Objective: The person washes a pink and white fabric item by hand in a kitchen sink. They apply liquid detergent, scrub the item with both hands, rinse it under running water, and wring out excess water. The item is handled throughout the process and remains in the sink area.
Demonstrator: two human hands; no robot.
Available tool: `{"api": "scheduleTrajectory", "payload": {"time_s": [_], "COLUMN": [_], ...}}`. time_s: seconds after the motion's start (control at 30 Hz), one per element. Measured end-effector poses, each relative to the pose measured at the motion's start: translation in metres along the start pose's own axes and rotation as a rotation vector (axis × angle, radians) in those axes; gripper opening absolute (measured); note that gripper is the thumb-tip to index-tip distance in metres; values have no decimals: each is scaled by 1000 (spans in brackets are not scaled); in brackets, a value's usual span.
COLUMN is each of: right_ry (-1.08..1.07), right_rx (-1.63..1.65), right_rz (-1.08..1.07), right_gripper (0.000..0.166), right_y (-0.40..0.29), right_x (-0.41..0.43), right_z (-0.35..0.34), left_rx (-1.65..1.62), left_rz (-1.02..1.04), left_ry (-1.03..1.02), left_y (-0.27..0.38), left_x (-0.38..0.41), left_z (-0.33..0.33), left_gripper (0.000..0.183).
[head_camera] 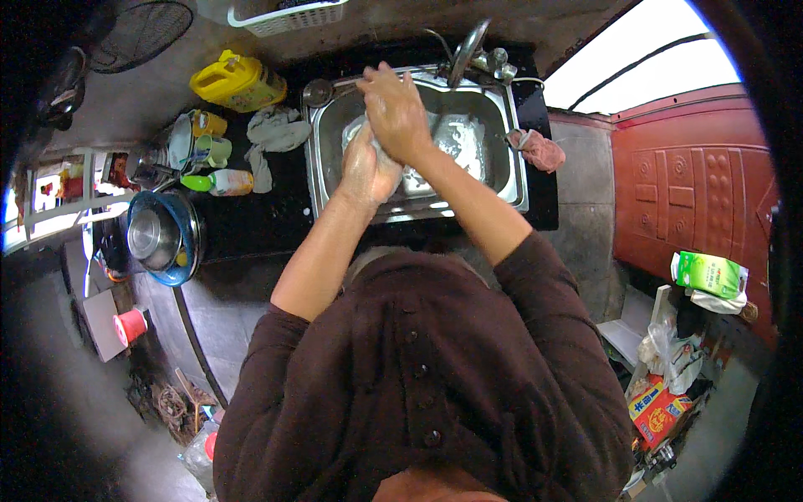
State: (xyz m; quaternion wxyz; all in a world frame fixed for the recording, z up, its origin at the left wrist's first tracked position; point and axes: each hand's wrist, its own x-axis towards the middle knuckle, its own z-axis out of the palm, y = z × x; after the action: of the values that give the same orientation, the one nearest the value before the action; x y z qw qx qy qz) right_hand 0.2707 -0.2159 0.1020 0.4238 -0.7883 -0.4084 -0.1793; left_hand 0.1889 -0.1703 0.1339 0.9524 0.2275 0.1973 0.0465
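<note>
Over the left part of a stainless steel sink (518, 182), my left hand (367, 166) and my right hand (398, 113) are pressed together, wet and soapy. The right hand lies across the left, its fingers stretched towards the far rim. Something pale, perhaps lather or a cloth, shows between the palms; what it is I cannot tell. Suds and water lie in the basin. A metal faucet (467, 53) stands at the sink's far right edge. The left fingers are mostly hidden by the right hand.
Left of the sink are a grey cloth (279, 130), a yellow jug (238, 81), a bottle with a green cap (232, 182), a green cup (214, 151) and a blue basin (182, 254) with a metal bowl (150, 232). A pink cloth (541, 150) hangs at the sink's right edge.
</note>
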Motion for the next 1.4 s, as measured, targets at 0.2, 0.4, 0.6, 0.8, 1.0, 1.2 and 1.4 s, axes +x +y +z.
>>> {"api": "scheduleTrajectory", "payload": {"time_s": [0.2,0.4,0.6,0.8,1.0,1.2,1.4], "right_ry": [-139,-214,-462,-543,-524,-905,-962], "right_rx": [316,342,900,866,336,-131,-1], "right_rz": [135,896,1768,1461,1221,604,385], "right_gripper": [31,38,29,10,46,44,37], "right_y": [-49,43,32,25,27,-16,-44], "right_x": [-75,-109,-141,-146,-152,-139,-142], "right_z": [-4,1,-10,0,-1,-10,-12], "left_rx": [287,127,690,1575,233,-389,-554], "left_rz": [168,-207,-429,-92,-723,-452,-456], "left_ry": [-448,3,348,85,242,308,326], "left_y": [-24,-74,-115,-129,-105,-117,-129], "left_x": [19,16,-4,-40,-2,56,82], "left_z": [-66,-100,-117,-139,-193,-194,-219], "left_gripper": [53,21,28,33,47,42,18]}}
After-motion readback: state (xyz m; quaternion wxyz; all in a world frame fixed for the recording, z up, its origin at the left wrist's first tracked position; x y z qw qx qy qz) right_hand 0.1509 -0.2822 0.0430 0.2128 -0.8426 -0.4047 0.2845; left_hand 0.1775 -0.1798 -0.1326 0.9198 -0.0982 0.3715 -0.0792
